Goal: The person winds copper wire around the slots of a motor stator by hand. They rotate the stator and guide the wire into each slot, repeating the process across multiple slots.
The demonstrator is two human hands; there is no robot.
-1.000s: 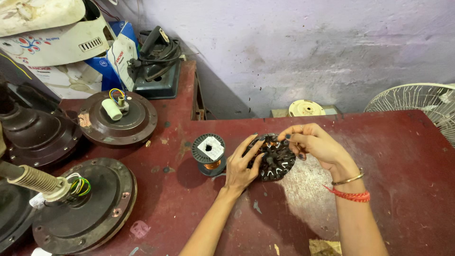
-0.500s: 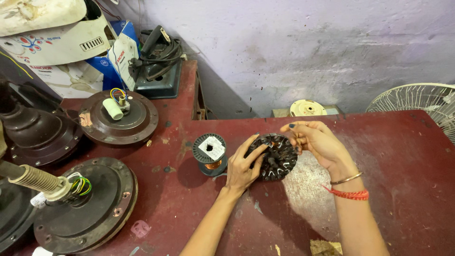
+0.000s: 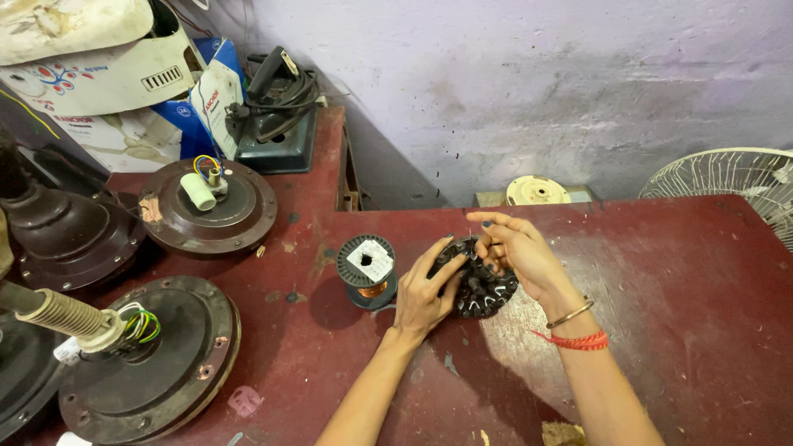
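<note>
— What's near the hands?
— A copper wire spool (image 3: 367, 268) just left, on the worn red table (image 3: 677, 281).
— And the hands?
— Left hand (image 3: 425, 291) and right hand (image 3: 512, 252) both grip the black ribbed stator (image 3: 481, 287), fingers curled.

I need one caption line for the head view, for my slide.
Both hands, left hand and right hand, hold a dark toothed stator core beside a wire spool on a red table.

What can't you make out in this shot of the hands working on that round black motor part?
Head view only:
- Toothed black stator: its left side is hidden by the left hand, its top by the right hand.
- Any wire at the right fingertips: too thin to tell.
- Wire spool: copper mostly hidden under its top flange.
- White fan guard: cut off by the right edge.
</note>
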